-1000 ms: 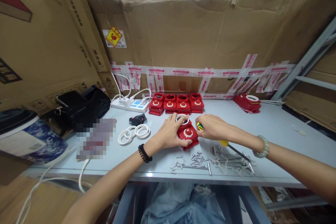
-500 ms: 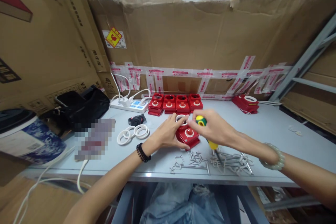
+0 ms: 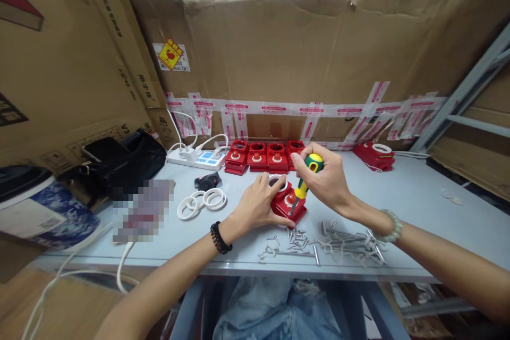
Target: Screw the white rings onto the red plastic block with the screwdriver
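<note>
My left hand grips a red plastic housing from its left side, thumb at the near edge and fingers by the white ring at its far end. In my right hand is a green and yellow screwdriver, tilted with its tip down at the near left corner of the housing's face. A round red knob sits in the middle of that face. Just in front of the housing lies a scatter of small screws.
Metal rods with loops lie right of the screws. White rings and a small black part are on the left. Several red housings stand in a row behind, near a power strip. Another red housing sits at far right.
My right hand has raised the screwdriver and turned it, bringing its tip from over the metal rods onto the housing. My left hand and the housing have shifted slightly right.
</note>
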Tool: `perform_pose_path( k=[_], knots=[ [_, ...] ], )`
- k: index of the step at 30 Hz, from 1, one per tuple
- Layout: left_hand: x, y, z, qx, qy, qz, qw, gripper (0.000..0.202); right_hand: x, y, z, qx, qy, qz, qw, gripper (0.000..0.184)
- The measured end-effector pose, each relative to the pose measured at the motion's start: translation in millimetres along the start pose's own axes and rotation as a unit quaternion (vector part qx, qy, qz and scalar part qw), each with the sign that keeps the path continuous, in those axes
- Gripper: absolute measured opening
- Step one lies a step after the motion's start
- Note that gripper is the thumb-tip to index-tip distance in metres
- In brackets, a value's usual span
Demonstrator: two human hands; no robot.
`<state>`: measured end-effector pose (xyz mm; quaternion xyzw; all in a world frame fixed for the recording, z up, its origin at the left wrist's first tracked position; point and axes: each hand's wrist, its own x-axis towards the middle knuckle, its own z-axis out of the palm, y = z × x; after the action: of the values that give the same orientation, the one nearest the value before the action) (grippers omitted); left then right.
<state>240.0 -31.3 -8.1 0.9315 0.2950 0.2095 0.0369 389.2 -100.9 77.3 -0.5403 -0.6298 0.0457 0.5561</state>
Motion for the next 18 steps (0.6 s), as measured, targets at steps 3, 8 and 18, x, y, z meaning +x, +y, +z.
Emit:
perform_pose_path(
  k=[3, 8, 18],
  knots=[
    [-0.6, 0.2, 0.6, -0.003, 0.002, 0.001, 1.000, 0.106, -0.8, 0.6, 0.0, -0.007, 0.001, 0.000, 1.000, 0.025],
    [-0.6, 2.5, -0.7, 0.015, -0.003, -0.001, 1.000, 0.105, -3.8, -3.2, 1.0, -0.008, 0.005, -0.017, 1.000, 0.025],
    [-0.1, 4.0, -0.8, 0.030, -0.001, 0.006, 1.000, 0.106, -7.1, -6.7, 2.3, -0.029, 0.000, -0.045, 0.999, 0.022]
  ],
)
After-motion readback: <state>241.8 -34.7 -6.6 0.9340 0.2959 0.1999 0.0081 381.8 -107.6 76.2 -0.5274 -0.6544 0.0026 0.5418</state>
